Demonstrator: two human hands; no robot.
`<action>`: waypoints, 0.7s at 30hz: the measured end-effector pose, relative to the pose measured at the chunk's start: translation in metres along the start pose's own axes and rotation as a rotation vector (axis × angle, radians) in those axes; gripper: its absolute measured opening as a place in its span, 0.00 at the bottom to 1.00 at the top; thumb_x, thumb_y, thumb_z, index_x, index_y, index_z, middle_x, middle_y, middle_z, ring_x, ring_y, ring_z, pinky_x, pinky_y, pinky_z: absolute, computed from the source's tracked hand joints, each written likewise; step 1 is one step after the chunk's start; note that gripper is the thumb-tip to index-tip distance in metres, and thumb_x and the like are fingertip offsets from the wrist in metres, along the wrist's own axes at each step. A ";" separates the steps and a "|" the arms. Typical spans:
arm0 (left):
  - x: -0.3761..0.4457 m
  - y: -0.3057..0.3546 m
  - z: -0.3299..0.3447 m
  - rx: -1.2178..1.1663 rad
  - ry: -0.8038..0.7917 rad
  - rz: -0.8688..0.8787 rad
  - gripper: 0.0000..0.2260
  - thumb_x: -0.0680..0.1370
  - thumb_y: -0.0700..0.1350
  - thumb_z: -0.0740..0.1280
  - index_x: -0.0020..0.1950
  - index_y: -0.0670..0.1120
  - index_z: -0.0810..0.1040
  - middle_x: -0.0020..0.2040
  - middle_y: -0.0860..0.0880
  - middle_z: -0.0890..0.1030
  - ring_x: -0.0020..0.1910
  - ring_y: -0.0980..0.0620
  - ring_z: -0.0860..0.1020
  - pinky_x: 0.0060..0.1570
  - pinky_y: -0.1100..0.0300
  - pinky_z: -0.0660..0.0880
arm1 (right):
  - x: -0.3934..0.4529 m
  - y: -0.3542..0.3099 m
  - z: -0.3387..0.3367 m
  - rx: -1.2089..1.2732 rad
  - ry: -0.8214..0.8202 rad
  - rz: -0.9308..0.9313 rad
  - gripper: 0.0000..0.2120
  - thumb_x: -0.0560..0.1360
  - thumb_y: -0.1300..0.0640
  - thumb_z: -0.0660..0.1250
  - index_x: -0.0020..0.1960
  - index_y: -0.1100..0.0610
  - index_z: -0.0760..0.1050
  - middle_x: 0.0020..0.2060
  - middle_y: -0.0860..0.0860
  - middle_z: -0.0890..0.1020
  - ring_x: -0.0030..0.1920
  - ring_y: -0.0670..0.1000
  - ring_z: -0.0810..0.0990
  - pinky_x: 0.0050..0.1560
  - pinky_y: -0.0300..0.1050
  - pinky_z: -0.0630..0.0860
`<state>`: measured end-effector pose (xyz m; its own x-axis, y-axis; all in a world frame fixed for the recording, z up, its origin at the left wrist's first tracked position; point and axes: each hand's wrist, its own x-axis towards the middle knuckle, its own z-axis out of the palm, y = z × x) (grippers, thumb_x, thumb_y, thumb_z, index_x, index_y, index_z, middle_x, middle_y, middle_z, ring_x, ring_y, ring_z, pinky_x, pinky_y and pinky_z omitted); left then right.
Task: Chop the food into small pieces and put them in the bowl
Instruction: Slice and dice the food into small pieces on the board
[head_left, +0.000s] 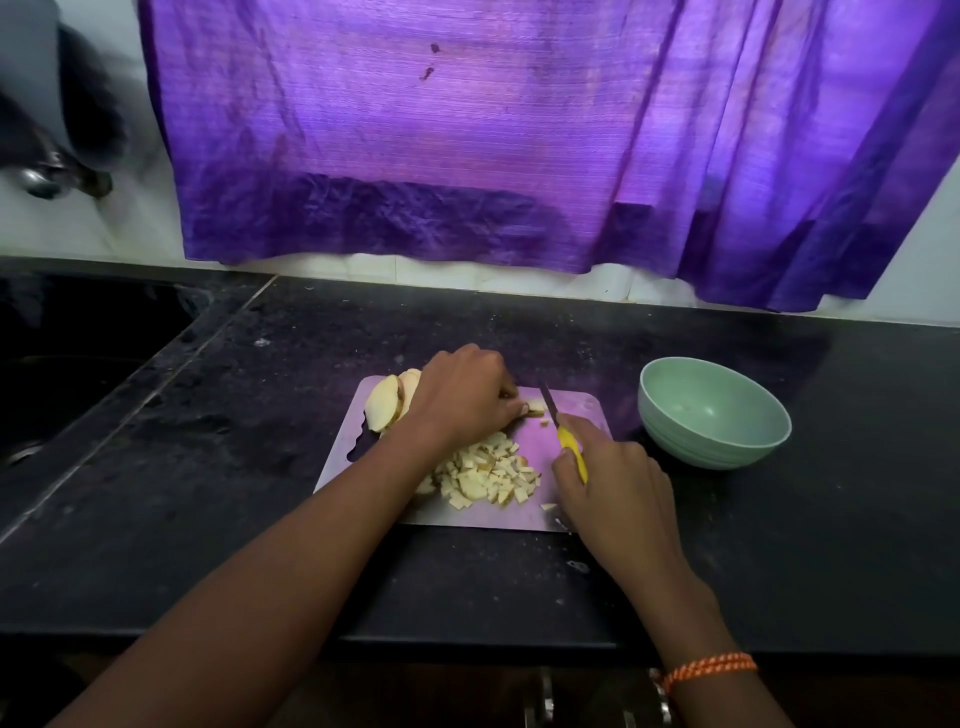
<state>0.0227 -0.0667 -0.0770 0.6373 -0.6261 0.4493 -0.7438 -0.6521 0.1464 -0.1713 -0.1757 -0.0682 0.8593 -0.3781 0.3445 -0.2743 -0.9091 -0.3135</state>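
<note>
We see one cutting board (524, 512) near the worktop's (260, 467) front edge, one green bowl (714, 413) just right of it, one knife (563, 434). Left hand (465, 397) curls down on a food piece (535, 408) at the board's far edge. Right hand (613, 486) grips the knife's yellow handle, blade beside that piece. One heap of diced pieces (488, 475) lies between the hands. Stacked uncut slices (387, 402) at the board's far left corner; count unclear.
</note>
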 end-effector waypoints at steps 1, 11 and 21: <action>0.000 0.000 0.000 -0.004 -0.003 -0.006 0.14 0.79 0.62 0.72 0.54 0.55 0.90 0.50 0.56 0.86 0.50 0.53 0.80 0.48 0.51 0.80 | 0.003 -0.001 0.002 -0.014 -0.016 -0.002 0.22 0.82 0.50 0.58 0.76 0.42 0.67 0.46 0.56 0.81 0.44 0.60 0.77 0.40 0.50 0.65; 0.001 0.000 0.006 -0.033 -0.030 -0.058 0.13 0.78 0.61 0.73 0.50 0.53 0.89 0.45 0.56 0.85 0.43 0.56 0.79 0.41 0.52 0.82 | 0.010 -0.001 0.009 -0.098 -0.066 -0.055 0.21 0.83 0.48 0.56 0.76 0.42 0.67 0.50 0.54 0.82 0.48 0.57 0.80 0.40 0.49 0.66; -0.001 0.005 0.006 -0.004 0.014 -0.085 0.14 0.78 0.62 0.73 0.45 0.53 0.89 0.40 0.56 0.84 0.41 0.55 0.79 0.39 0.53 0.80 | -0.008 0.002 0.000 -0.081 -0.076 -0.006 0.21 0.83 0.47 0.57 0.76 0.41 0.67 0.43 0.51 0.76 0.41 0.54 0.74 0.39 0.49 0.66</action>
<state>0.0194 -0.0719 -0.0820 0.6950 -0.5626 0.4478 -0.6883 -0.7006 0.1881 -0.1782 -0.1742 -0.0716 0.8905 -0.3611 0.2767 -0.3007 -0.9236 -0.2378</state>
